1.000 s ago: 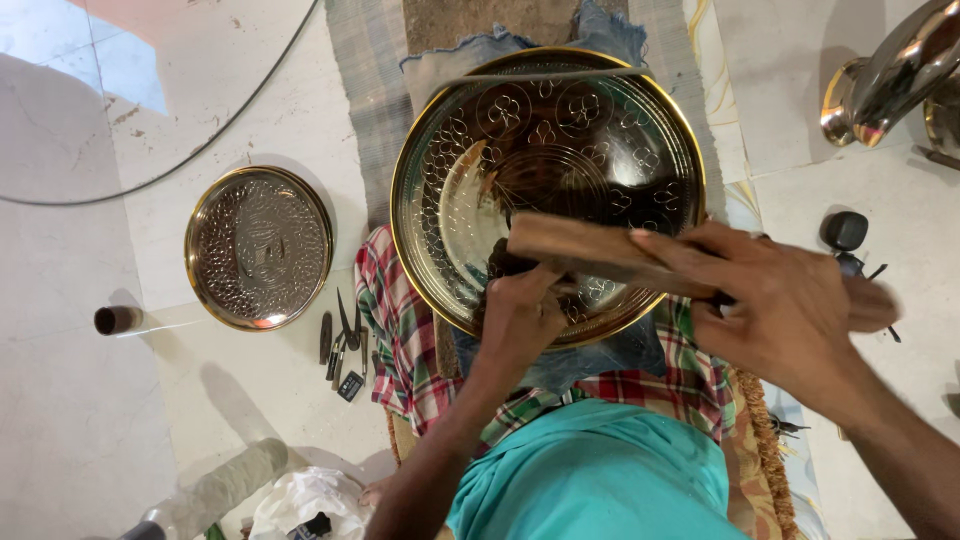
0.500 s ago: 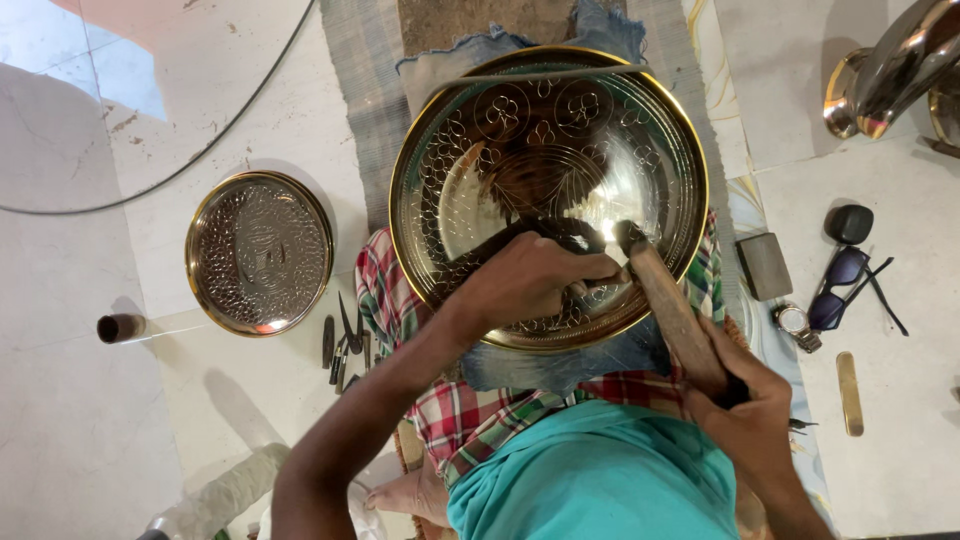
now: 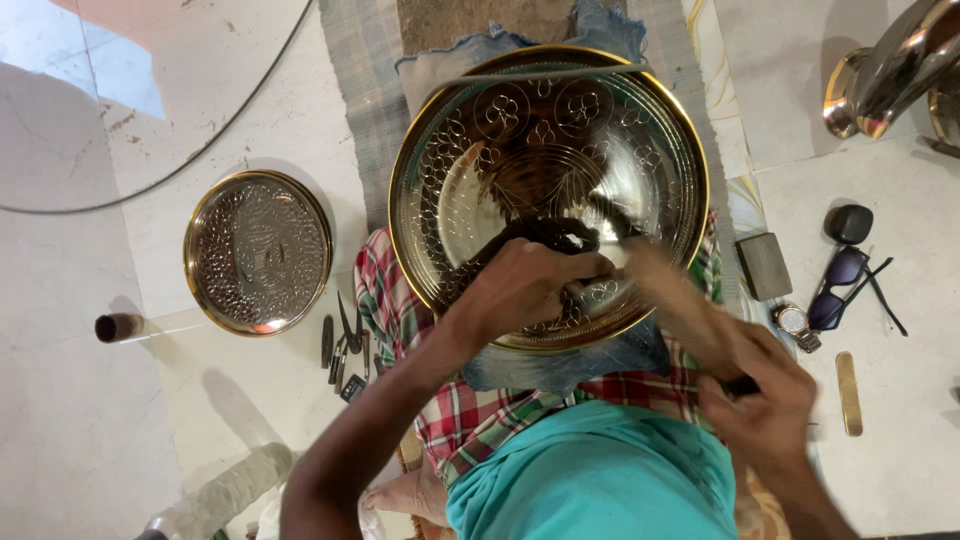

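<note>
A large round brass plate (image 3: pixel 470 150) with engraved flower patterns rests on my lap over blue and checked cloth. My left hand (image 3: pixel 520 290) lies on the plate's lower part, closed on a thin dark chisel (image 3: pixel 585 285) whose tip touches the metal. My right hand (image 3: pixel 765 405) is at the lower right, gripping the handle of a wooden mallet (image 3: pixel 665 295). The mallet is motion-blurred and reaches toward the chisel.
A smaller embossed brass plate (image 3: pixel 257 252) lies on the floor at left, with several small dark tools (image 3: pixel 343 345) beside it. At right are sunglasses (image 3: pixel 845 285), a wristwatch (image 3: pixel 797 324), a grey block (image 3: pixel 765 265), a brass strip (image 3: pixel 849 392) and shiny metal vessels (image 3: pixel 890 70).
My right hand dropped from above the plate to the lower right and now swings the mallet toward the chisel. My left hand stays on the plate with the chisel.
</note>
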`<control>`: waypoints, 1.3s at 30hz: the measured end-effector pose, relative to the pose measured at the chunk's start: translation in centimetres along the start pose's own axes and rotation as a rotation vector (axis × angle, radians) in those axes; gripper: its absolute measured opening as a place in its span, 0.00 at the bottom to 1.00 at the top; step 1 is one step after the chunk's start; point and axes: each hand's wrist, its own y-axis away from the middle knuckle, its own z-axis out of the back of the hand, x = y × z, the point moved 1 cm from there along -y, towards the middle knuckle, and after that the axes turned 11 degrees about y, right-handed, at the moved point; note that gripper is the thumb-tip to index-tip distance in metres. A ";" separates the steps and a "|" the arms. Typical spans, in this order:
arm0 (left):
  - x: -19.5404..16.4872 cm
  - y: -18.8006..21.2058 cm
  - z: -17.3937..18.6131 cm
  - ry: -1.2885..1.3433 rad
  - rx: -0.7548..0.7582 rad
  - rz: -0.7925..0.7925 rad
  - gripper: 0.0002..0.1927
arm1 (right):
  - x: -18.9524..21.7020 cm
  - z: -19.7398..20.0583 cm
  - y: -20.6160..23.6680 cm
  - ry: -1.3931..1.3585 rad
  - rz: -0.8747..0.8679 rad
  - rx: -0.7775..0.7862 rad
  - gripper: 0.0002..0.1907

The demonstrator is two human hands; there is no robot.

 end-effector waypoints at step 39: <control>-3.7 2.6 -6.1 0.107 -0.994 0.281 0.19 | 7.4 4.7 -12.9 -0.027 0.346 0.458 0.45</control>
